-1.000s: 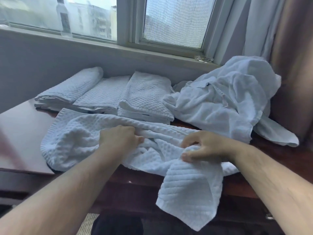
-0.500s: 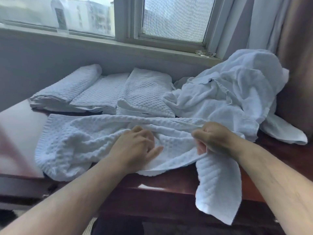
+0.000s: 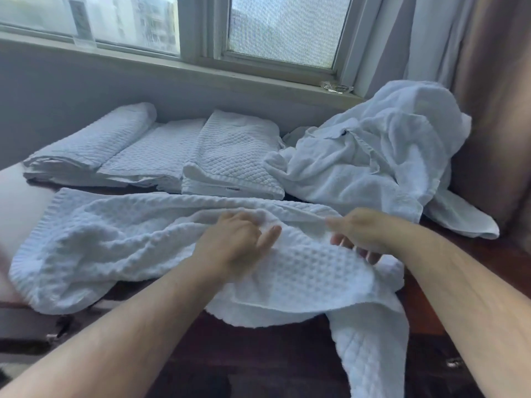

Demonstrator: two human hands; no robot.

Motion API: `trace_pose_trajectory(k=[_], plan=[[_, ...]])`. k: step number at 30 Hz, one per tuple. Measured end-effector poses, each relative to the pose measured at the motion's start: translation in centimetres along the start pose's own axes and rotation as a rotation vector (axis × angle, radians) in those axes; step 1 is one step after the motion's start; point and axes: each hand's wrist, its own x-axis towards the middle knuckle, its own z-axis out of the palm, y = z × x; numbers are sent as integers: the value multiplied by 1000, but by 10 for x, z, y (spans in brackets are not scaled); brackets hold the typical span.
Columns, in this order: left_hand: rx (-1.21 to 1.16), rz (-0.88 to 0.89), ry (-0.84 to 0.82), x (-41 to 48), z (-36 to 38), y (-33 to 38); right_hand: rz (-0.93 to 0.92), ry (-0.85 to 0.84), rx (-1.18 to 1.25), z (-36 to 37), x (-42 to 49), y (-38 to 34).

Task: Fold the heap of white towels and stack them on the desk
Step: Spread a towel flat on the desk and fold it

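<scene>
While my right hand is pinching the waffle towel, fingertips half buried under cloth, my left hand is bunching a ridge of it, thumb sticking out. The towel is lying across the surface, one end dangling off the front, cut off by the frame. Compared with a moment ago, its middle is billowing nearer me.

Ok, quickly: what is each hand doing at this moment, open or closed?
Left hand: closed, gripping a fold of the waffle towel.
Right hand: closed, pinching the same towel's edge.
</scene>
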Motion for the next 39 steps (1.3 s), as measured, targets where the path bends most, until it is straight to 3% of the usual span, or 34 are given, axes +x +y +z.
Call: trace_pose_trajectory(k=[4, 6, 8, 10, 14, 17, 18, 20, 23, 26, 28, 30, 33, 34, 37, 39], plan=[[139, -47, 11, 0, -5, -4, 47, 78, -357, 10, 9, 13], [261, 1, 16, -2, -1, -1, -74, 82, -227, 21, 15, 14], [194, 143, 19, -1, 7, -1, -218, 81, -90, 30, 24, 13], [74, 209, -75, -1, 7, -5, -252, 144, -95, 35, 35, 16], [67, 71, -289, 2, -3, -16, -156, 252, -241, 38, 40, 18], [-15, -66, -328, 7, -11, -7, 5, 488, -293, 34, 28, 13], [-35, -91, -318, 8, -11, -3, 75, 481, -333, 32, 20, 12], [-22, -125, -278, 9, -4, 4, 174, 295, -418, 32, 8, 13], [56, -148, -253, 6, 14, 7, 133, 83, -338, 43, -4, 13], [106, -121, -202, 2, 25, 5, 73, 76, -303, 47, -5, 6], [104, -109, -183, 0, 25, 0, 41, 252, -286, 44, -2, 0], [106, -84, -171, -4, 24, -3, -38, 585, -201, 39, -2, -2], [123, 2, -110, -10, 25, -3, -455, 1220, -212, 29, -3, -3], [136, 30, -93, -10, 26, 0, -493, 1280, -299, 23, -2, -3], [146, 39, -89, -6, 29, 7, -33, 934, -544, 14, 12, -5], [49, -6, -81, -2, 28, 10, 45, 870, -544, 25, 14, -3]])
